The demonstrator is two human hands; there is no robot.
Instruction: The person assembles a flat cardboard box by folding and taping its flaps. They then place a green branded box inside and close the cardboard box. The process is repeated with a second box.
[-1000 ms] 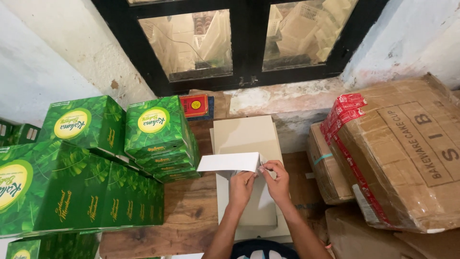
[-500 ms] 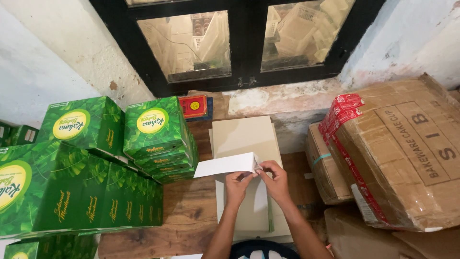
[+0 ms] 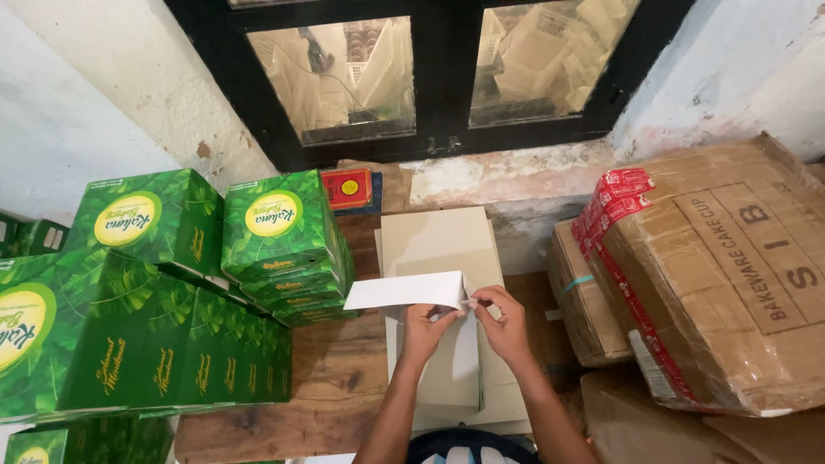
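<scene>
Below a black-framed window (image 3: pixel 447 77) and a flaking white wall, a wooden bench (image 3: pixel 344 378) is seen from the head camera, crowded with green boxes (image 3: pixel 172 301) on the left and taped brown cartons (image 3: pixel 713 266) on the right. Between them lies a stack of flat card blanks (image 3: pixel 438 249), and over it a white flap (image 3: pixel 404 290) is held up, folded over at its right end. The left hand (image 3: pixel 427 329) is closed on the flap's lower edge, thumb on top; the right hand (image 3: pixel 505 322) is pinched on the folded corner. For a clean fold, the crease is best kept along the scored line, the blank pressed flat on the stack beneath, and the corner squared before pressure is run along it.
</scene>
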